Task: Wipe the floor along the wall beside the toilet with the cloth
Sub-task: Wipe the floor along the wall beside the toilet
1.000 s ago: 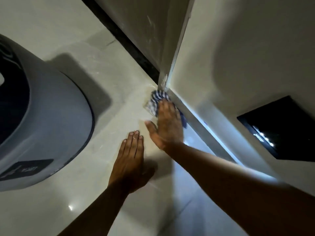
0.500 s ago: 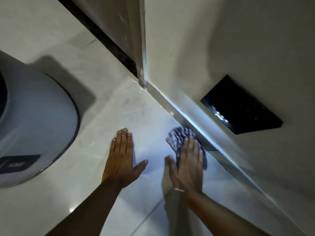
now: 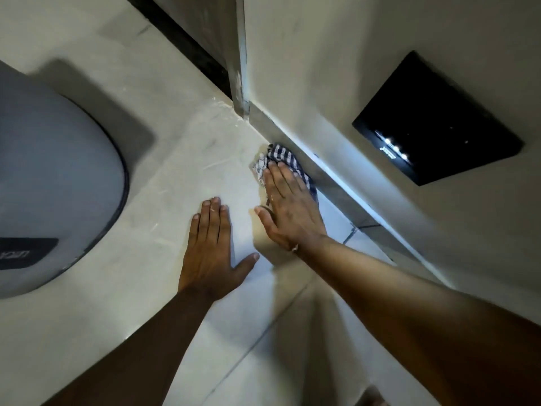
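Observation:
A blue-and-white checked cloth (image 3: 280,156) lies bunched on the pale tiled floor (image 3: 181,183), right against the foot of the wall (image 3: 322,98). My right hand (image 3: 288,205) presses flat on top of it, fingers straight and pointing toward the corner; most of the cloth is hidden under the palm. My left hand (image 3: 213,244) rests flat on the floor beside it, fingers together, thumb out, holding nothing. The grey toilet (image 3: 55,177) fills the left side.
A black glossy panel (image 3: 436,118) is set in the wall on the right. A vertical corner trim (image 3: 240,63) meets a dark strip along the back wall. A lit skirting (image 3: 345,183) runs along the wall's base. Grout lines cross the floor below my arms.
My right hand slid the cloth back along the wall, then forward again toward the corner. My left hand stayed planted on the floor.

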